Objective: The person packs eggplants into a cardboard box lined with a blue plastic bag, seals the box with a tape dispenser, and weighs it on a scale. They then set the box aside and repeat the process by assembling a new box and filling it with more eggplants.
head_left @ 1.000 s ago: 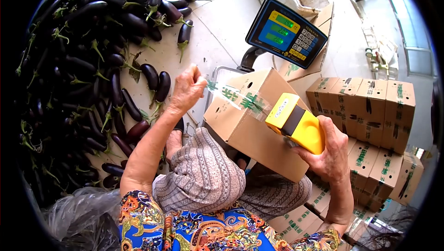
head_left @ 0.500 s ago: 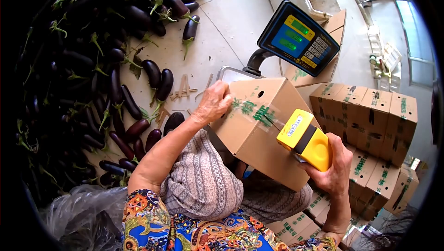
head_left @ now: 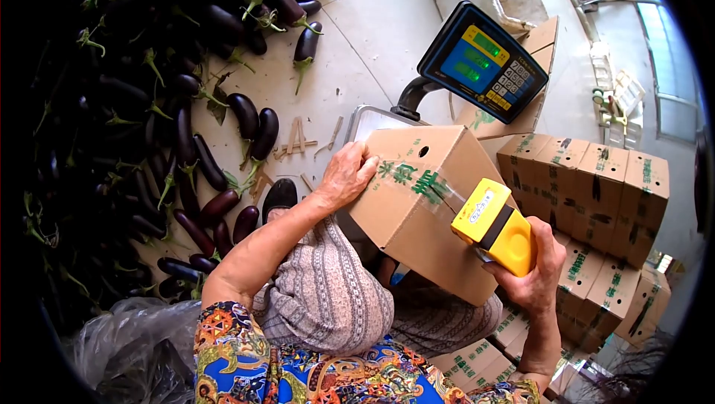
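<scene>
A brown cardboard box [head_left: 417, 240] with green printing rests tilted in front of my knees. My left hand [head_left: 347, 174] has its fingers curled over the box's upper left edge. In my right hand [head_left: 538, 270] is a yellow tape dispenser [head_left: 497, 227] with a black band, held against the box's right side. A strip of clear tape [head_left: 439, 186] runs over the printed face toward the dispenser. Behind the box, part of a metal scale platform [head_left: 365, 119] shows, with the rest hidden.
A scale display [head_left: 482, 61] with lit green digits stands beyond the box. Many eggplants [head_left: 186, 136] lie heaped on the floor at left. Stacked cartons [head_left: 588, 188] line the right side. Clear plastic sheeting [head_left: 134, 341] lies at lower left, and a dark shoe [head_left: 280, 197] shows near my left forearm.
My left hand and the box's left side have shifted slightly to the right. The tape dispenser stays nearly in place. More of the dark shoe shows beside my forearm.
</scene>
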Demonstrator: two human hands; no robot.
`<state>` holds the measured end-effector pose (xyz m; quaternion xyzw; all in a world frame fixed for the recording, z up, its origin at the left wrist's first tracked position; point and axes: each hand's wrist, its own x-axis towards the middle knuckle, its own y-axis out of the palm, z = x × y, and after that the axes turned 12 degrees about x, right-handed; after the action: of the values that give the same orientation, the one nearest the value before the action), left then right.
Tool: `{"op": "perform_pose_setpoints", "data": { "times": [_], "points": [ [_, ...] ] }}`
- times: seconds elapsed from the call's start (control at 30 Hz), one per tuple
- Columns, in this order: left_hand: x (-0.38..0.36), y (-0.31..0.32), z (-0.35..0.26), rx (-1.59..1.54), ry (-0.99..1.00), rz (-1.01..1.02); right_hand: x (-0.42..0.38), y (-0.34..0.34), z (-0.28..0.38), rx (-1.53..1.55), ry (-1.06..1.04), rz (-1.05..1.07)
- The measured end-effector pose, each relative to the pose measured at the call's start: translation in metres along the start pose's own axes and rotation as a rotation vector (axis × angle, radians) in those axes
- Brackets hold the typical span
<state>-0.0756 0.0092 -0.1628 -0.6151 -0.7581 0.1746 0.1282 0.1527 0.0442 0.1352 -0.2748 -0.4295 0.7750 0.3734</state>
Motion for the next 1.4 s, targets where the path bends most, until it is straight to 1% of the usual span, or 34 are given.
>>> {"op": "perform_pose_setpoints", "data": {
  "times": [0.03, 0.13, 0.17, 0.27, 0.33, 0.37, 0.4, 0.43, 0.47, 0.57, 0.67, 0.73, 0.8, 0.87, 0.97, 1.0, 1.07, 1.2, 1.23, 1.33, 1.37, 1.4],
  "points": [
    [0.0, 0.004, 0.003, 0.013, -0.002, -0.017, 0.0, -0.001, 0.0, 0.004, 0.005, 0.002],
    [-0.007, 0.026, 0.06, 0.158, -0.173, 0.167, -0.001, 0.001, -0.003, 0.009, -0.025, -0.018],
    [-0.006, 0.018, 0.062, 0.135, -0.167, 0.247, -0.002, 0.002, -0.005, 0.01, -0.034, -0.027],
    [0.016, 0.002, 0.039, -0.005, -0.095, -0.023, -0.005, 0.0, -0.006, 0.045, 0.03, 0.003],
    [0.046, -0.016, -0.009, -0.211, -0.123, -0.134, -0.008, 0.002, -0.012, 0.062, -0.001, -0.01],
    [0.054, -0.011, -0.032, -0.382, -0.075, -0.153, -0.009, 0.003, -0.015, 0.073, -0.021, -0.018],
    [0.05, 0.018, -0.033, -0.325, 0.178, -0.17, -0.009, 0.004, -0.018, 0.064, -0.037, -0.034],
    [0.051, 0.031, -0.022, -0.237, 0.166, -0.043, -0.008, 0.004, -0.021, 0.056, -0.057, -0.054],
    [0.057, 0.031, -0.025, -0.147, 0.164, 0.087, -0.008, 0.004, -0.023, 0.045, -0.073, -0.086],
    [0.056, 0.025, -0.027, -0.147, 0.065, 0.139, -0.013, 0.007, -0.025, 0.084, -0.09, -0.098],
    [0.065, -0.012, -0.068, -0.607, 0.022, 0.031, -0.013, 0.008, -0.022, 0.084, -0.1, -0.114],
    [0.051, -0.034, -0.108, -0.349, -0.012, 0.296, -0.013, 0.008, -0.021, 0.088, -0.101, -0.124],
    [0.047, -0.017, -0.126, -0.457, 0.14, 0.199, -0.012, 0.006, -0.021, 0.102, -0.083, -0.131],
    [0.047, -0.014, -0.125, -0.41, 0.153, 0.221, -0.015, 0.006, -0.024, 0.136, -0.078, -0.155],
    [0.053, -0.02, -0.118, -0.393, 0.181, 0.357, -0.019, 0.011, -0.021, 0.151, -0.087, -0.169],
    [0.054, -0.023, -0.121, -0.734, -0.001, 0.542, -0.018, 0.012, -0.021, 0.157, -0.1, -0.164],
    [0.057, -0.026, -0.123, -0.774, -0.027, 0.425, -0.018, 0.011, -0.022, 0.159, -0.12, -0.166],
    [0.065, -0.037, -0.148, -0.54, -0.056, 0.455, -0.016, 0.01, -0.022, 0.163, -0.129, -0.173],
    [0.071, -0.032, -0.144, -0.422, -0.061, 0.491, -0.016, 0.01, -0.022, 0.165, -0.129, -0.176],
    [0.064, -0.025, -0.163, 0.041, 0.21, 0.29, -0.017, 0.01, -0.022, 0.197, -0.127, -0.18],
    [0.057, -0.02, -0.168, 0.229, 0.235, 0.217, -0.016, 0.01, -0.022, 0.215, -0.126, -0.185],
    [0.056, -0.019, -0.169, 0.267, 0.228, 0.214, -0.016, 0.011, -0.022, 0.217, -0.133, -0.187]
  ]
}}
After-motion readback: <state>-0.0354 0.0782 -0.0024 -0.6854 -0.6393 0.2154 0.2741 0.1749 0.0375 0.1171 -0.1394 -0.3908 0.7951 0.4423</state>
